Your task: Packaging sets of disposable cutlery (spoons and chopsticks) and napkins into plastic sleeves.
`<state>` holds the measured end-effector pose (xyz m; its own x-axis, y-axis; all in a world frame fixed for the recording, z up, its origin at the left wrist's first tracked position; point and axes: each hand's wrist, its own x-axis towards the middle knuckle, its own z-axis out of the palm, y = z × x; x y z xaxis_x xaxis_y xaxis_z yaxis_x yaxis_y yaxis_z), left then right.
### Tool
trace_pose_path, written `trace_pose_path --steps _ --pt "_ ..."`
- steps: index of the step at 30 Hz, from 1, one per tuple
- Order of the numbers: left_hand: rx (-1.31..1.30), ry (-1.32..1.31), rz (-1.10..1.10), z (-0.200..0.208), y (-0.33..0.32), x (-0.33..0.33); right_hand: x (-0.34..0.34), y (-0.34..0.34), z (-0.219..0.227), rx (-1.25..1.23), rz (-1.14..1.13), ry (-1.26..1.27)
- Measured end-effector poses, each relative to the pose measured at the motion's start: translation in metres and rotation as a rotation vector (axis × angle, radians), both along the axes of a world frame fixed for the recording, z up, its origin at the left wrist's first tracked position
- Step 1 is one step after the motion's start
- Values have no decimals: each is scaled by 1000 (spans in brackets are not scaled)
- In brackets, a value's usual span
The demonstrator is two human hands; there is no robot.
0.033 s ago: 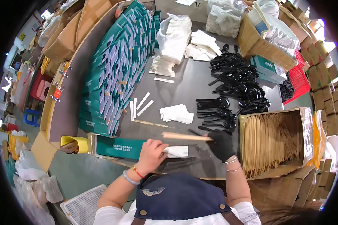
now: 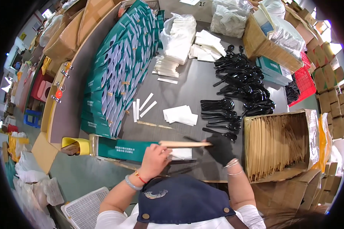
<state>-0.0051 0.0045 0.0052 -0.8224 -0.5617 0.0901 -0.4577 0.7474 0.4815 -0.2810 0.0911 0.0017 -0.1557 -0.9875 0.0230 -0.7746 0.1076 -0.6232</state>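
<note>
My left hand (image 2: 155, 158), bare, has its fingers curled over the right end of a long green paper sleeve (image 2: 122, 148) lying along the near table edge. A white folded paper napkin (image 2: 184, 154) sticks out to the right, beside those fingertips. My right hand (image 2: 219, 149), in a black glove, grips light wooden chopsticks (image 2: 185, 144). Their left ends lie just over the left fingers. A blurred dark handle (image 2: 189, 139) runs beside them, possibly a spoon's. Black plastic spoons (image 2: 221, 114) lie in bundles just beyond the right hand.
At the right stands a cardboard box (image 2: 313, 141) packed with wooden chopsticks. Many green sleeves (image 2: 114, 68) lean in rows at the left. White packets (image 2: 181, 115) and narrow white strips (image 2: 147, 103) lie mid-table. A yellow container (image 2: 75, 147) sits at the near left corner.
My right hand has moved a little left and down, bringing the chopsticks to the left fingers. The left hand stays at the sleeve's end.
</note>
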Motion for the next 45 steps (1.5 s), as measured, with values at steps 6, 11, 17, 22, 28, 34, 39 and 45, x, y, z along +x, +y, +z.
trace_pose_path --steps 6,11,17,22,28,34,39,45 --pt "-101 -80 -22 -11 22 24 61 -8 -24 69 91 56" --pt "10 8 120 3 -4 47 33 26 -4 164 90 158" --pt "41 20 50 -6 -16 37 46 19 -19 334 218 -1" --pt "-63 -32 6 1 -12 8 52 23 -49 74 198 -187" --pt "-6 19 -33 -11 -11 -4 103 2 -34 93 -25 -459" --pt "-149 -153 -187 -4 -21 -7 77 -8 6 -5 147 79" --pt "-68 -353 -345 49 -34 -8 62 -1 14 -46 222 271" --pt "-363 -105 -232 197 -160 12 24 12 33 -223 -185 68"
